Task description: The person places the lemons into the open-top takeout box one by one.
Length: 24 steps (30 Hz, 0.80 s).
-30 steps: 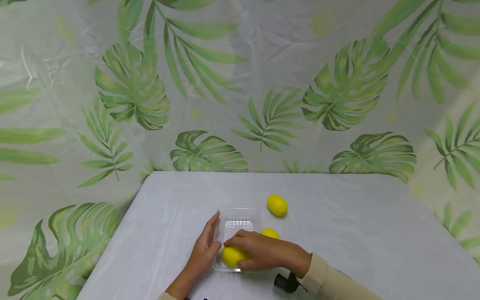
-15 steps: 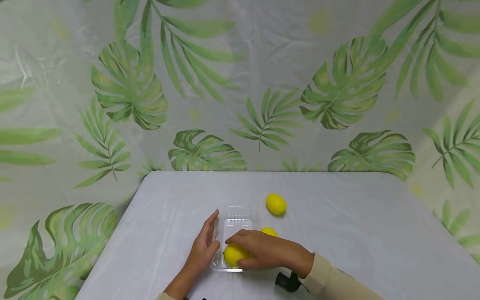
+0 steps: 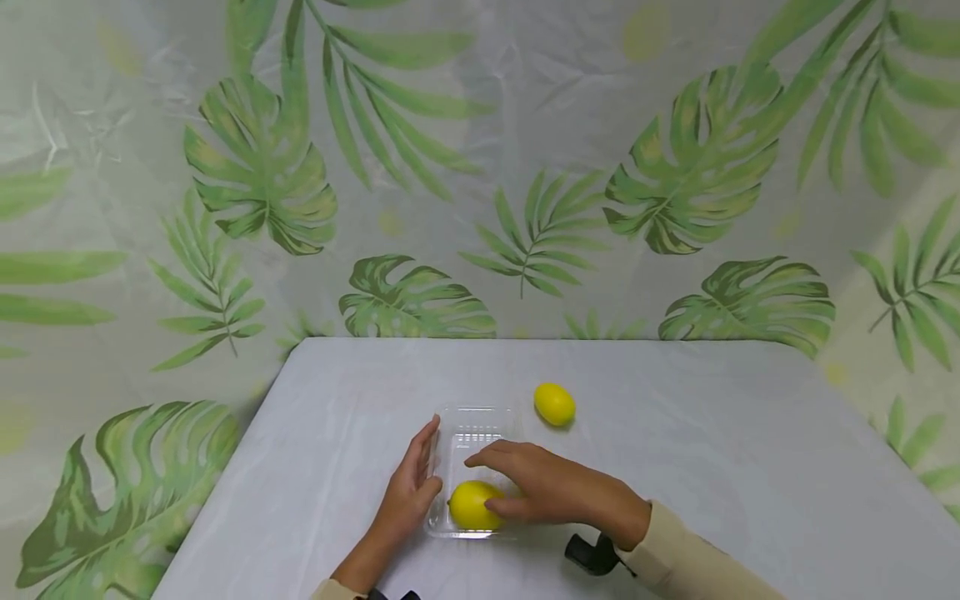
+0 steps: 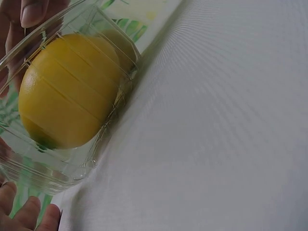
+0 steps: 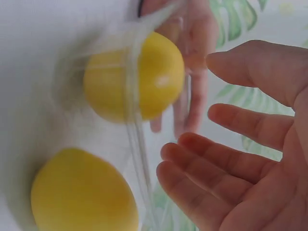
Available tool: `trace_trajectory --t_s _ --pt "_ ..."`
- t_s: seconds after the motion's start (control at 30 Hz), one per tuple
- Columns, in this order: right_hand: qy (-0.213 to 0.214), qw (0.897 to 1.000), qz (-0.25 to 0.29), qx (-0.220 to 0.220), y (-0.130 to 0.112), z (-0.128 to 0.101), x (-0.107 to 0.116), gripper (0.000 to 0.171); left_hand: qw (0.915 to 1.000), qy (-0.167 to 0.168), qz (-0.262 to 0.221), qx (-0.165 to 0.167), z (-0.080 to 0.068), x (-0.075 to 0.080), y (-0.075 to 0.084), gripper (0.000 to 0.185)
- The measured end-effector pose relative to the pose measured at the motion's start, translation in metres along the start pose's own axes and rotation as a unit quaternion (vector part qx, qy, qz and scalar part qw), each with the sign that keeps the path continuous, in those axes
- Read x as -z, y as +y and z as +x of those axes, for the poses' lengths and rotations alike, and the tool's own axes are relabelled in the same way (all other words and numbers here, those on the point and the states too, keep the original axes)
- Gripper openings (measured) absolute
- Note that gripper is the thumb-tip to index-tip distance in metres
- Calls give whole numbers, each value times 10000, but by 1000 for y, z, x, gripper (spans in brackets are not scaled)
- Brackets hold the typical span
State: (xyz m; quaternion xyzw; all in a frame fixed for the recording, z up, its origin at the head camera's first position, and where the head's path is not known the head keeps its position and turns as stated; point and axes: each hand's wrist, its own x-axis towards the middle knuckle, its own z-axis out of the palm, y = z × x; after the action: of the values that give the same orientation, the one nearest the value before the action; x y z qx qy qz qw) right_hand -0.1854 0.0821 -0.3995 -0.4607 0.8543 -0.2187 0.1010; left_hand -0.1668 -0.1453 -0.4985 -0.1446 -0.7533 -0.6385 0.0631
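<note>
Inside the clear tray [image 3: 471,433], at its near end, sits a lemon [image 3: 472,504]: judged firm, light, smooth, best cupped around its middle. The right hand [image 3: 558,492], fingers loosely spread, hovers just right; the left hand [image 3: 408,492] rests flat-fingered against the flimsy tray's left wall. Beyond the tray, another lemon [image 3: 554,404] lies on the white tablecloth [image 3: 712,450]; a leaf-print curtain [image 3: 480,167] hangs behind.

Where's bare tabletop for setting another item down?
Free: the table right of the loose lemon, and the strip behind the clear tray. Crowded: the near-left centre, where left hand, right hand and the tray's lemon cluster.
</note>
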Motion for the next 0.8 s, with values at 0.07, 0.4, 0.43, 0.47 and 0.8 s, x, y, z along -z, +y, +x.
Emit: trace_trajectory --t_s 0.07,0.4,0.43,0.47,0.8 --pt "61 10000 22 -46 1 -3 4 45 10000 7 18 -19 0 0 0 78" --pt "438 9988 134 -156 9 -15 8 44 9999 6 -32 107 0 -1 1 77" --pt "486 9986 118 -155 10 -16 8 44 9999 17 -30 106 0 -1 1 77" --pt "542 9984 95 -153 12 -17 8 44 9999 27 -8 115 0 -1 1 77" --pt "1009 9949 -44 -33 19 -30 11 41 9999 47 78 74 -1 -2 3 77"
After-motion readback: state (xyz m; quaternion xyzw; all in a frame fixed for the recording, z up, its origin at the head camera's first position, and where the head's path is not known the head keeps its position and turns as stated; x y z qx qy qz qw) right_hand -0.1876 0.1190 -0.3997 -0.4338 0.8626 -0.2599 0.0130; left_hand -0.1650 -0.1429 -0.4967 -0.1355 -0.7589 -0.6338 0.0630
